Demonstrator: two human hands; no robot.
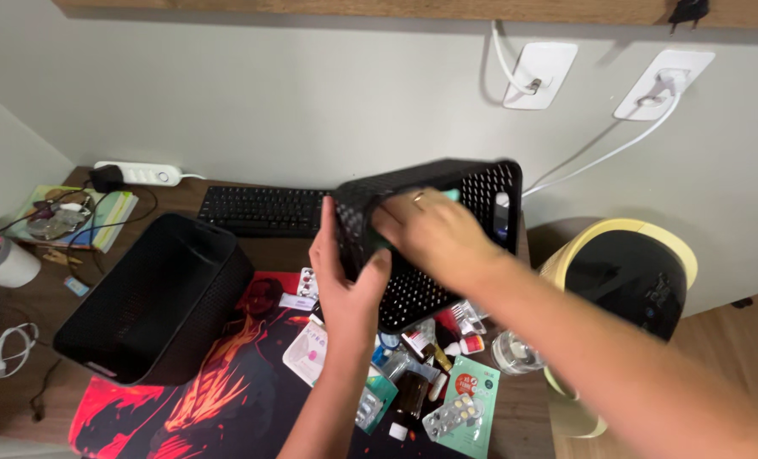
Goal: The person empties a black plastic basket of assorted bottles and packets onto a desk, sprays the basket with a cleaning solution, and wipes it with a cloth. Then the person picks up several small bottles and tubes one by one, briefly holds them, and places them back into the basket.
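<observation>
Our hands hold a basket above a cluttered desk.
Our basket (447,238) hangs over scattered medicine packets (430,382); a second basket (153,297) lies left, keyboard (264,210) behind, bin (625,280) right.

A dark brown wooden desk (47,306) stood against the wall. On it lay a black keyboard (264,210), a red and black printed desk mat (217,399), a large black perforated plastic basket (153,297) tipped on its side, a white power strip (138,172), a stack of books (98,217) at the left, a coiled white cable (5,348), and scattered blister packs and small medicine bottles (421,387) on the mat.
</observation>
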